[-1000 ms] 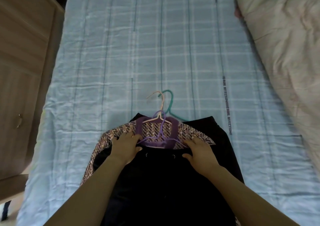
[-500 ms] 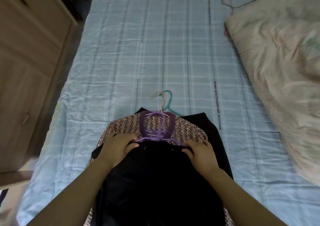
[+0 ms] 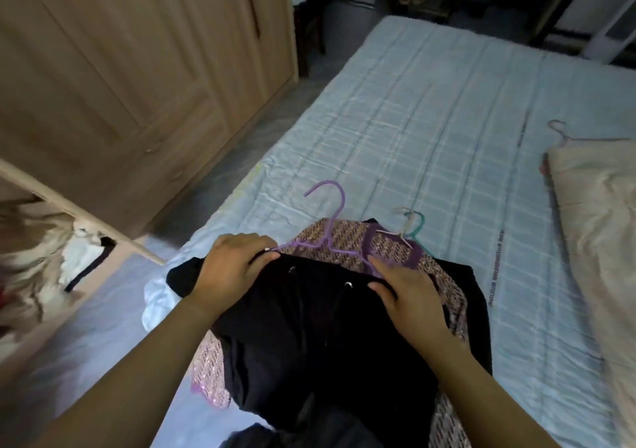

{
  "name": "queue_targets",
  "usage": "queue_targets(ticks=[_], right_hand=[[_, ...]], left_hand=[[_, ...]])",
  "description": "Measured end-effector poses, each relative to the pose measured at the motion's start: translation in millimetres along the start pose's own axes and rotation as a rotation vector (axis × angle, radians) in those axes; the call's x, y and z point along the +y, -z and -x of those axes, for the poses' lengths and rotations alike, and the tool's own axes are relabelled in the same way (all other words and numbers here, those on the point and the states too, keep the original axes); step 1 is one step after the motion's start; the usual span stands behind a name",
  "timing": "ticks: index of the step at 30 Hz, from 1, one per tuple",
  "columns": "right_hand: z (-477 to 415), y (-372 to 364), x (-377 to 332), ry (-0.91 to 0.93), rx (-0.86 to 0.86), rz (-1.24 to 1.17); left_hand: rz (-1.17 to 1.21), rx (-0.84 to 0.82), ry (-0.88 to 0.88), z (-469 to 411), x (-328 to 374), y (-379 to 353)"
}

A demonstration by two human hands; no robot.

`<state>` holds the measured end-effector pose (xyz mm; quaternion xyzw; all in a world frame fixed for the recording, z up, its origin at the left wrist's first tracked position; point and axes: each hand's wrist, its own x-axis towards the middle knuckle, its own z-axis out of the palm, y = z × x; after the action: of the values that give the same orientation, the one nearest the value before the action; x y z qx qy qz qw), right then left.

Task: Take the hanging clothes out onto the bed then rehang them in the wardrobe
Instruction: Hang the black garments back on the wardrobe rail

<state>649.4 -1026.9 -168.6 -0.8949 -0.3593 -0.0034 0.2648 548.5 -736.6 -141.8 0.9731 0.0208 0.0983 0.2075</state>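
I see the bed [image 3: 430, 120] running ahead and to the right, with the wardrobe [image 3: 120, 69] standing left of it across a strip of floor [image 3: 241, 145]. A pile of clothes [image 3: 347, 241] lies on the bed's near end. The left hand [image 3: 230, 265] grips the left shoulder of the top garment [image 3: 327, 327], and the right hand [image 3: 409, 296] grips its right shoulder. One hanger hook [image 3: 330, 200] sticks up behind the left hand. Two more hooks [image 3: 411, 224] lie behind the right hand. A quilt [image 3: 599, 241] lies along the bed's right side, with another hanger [image 3: 564, 136] behind it.
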Motion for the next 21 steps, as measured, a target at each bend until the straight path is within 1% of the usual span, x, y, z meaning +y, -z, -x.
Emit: queue_targets(ticks=[4, 6, 9, 12, 15, 17, 21], right_hand=[[-7.6, -9.1, -66.8, 0.139, -0.008, 0.019], [-14.6, -17.5, -107.5, 0.203, 0.029, 0.016], [-33.1, -37.3, -184.3, 0.333, 0.123, 0.021], [-46.9, -61.3, -269.2, 0.471, 0.162, 0.011], [-54.6, -85.3, -351.8, 0.574, 0.149, -0.053], [-60.8, -100.7, -404.4, 0.646, 0.109, -0.092], [-71.1, -129.9, -488.8, 0.766, 0.024, -0.164]], left_hand=[[0.029, 0.116, 0.118, 64.1, -23.1, 40.3], [0.056, 0.180, 0.172, 96.6, -41.1, 63.9], [0.061, 0.296, 0.259, 148.1, -76.8, 115.9], [0.049, 0.402, 0.320, 208.7, -114.3, 170.6], [0.012, 0.525, 0.370, 269.7, -150.7, 223.3], [-0.063, 0.598, 0.394, 307.3, -174.1, 255.5], [-0.199, 0.695, 0.449, 368.6, -215.9, 306.1]])
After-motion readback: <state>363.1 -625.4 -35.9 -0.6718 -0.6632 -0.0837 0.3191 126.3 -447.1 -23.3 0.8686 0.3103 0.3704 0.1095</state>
